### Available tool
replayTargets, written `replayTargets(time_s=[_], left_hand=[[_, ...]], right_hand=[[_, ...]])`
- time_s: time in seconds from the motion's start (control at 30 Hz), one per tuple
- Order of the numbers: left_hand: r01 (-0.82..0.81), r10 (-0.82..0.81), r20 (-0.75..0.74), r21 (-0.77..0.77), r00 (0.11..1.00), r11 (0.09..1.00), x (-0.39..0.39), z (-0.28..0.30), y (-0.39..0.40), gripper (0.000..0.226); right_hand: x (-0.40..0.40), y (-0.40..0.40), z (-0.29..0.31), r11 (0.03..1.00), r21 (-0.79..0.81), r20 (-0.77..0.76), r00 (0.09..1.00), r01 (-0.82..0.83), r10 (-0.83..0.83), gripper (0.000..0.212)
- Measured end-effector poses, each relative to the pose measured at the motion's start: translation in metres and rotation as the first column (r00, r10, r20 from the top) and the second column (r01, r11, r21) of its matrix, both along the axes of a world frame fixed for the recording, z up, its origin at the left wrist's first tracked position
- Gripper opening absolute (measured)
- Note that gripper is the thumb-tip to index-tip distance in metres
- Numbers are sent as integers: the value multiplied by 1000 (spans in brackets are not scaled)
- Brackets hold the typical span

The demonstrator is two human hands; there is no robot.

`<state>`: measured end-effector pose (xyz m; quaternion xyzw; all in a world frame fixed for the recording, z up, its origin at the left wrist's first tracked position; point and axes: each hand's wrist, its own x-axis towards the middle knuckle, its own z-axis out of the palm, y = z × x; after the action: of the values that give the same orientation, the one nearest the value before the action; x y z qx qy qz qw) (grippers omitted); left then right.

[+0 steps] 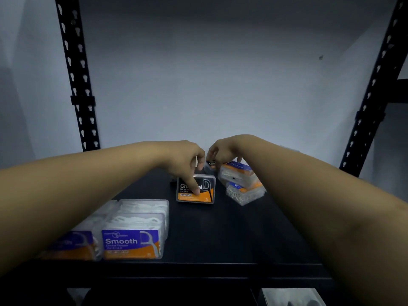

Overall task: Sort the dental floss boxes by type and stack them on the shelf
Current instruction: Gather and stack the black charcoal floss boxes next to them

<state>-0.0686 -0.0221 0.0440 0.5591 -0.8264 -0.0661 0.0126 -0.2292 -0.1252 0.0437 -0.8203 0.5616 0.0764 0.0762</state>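
Note:
A black-and-orange charcoal floss box point(198, 191) lies on the black shelf point(231, 239) near the back. My left hand point(183, 162) grips it from above, thumb on its label. Just behind it, my right hand point(223, 151) pinches a second black floss box point(209, 165), mostly hidden. Two blue-and-orange round floss boxes point(239, 173) point(246, 192) lie tilted, one on the other, under my right wrist. At the front left stands a stack of blue-and-orange smooth floss boxes point(132, 239), with another stack point(75, 244) beside it, partly behind my left forearm.
Black perforated shelf uprights rise at the left point(75, 80) and right point(373, 89) against a pale wall. A clear container point(291, 297) shows on the level below the shelf's front edge.

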Motion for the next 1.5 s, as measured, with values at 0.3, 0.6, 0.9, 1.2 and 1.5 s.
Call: replayTargets(time_s=[0.3,0.6,0.9,1.2,1.5], left_hand=[[2,-3,55,13,998,1000,-8,-6,6,40],[24,-22,71,-38,997,999,-7,-13,9,42],[12,-11,24,-49,1000,999,-6,-15,15,41],[-33,35,-117,21,993,999,0,-17,20,43],[-49,54,-316,21,947,999,2,3,35,38]], right_hand=[[8,-8,-12,999,-35,-58,998,6,-8,79],[3,-7,-14,982,-157,65,991,-103,114,82],[4,-1,-16,955,-251,44,984,-157,174,47],[-8,21,3,914,-367,146,959,-174,241,43],[-48,78,32,892,-432,258,929,-136,266,52]])
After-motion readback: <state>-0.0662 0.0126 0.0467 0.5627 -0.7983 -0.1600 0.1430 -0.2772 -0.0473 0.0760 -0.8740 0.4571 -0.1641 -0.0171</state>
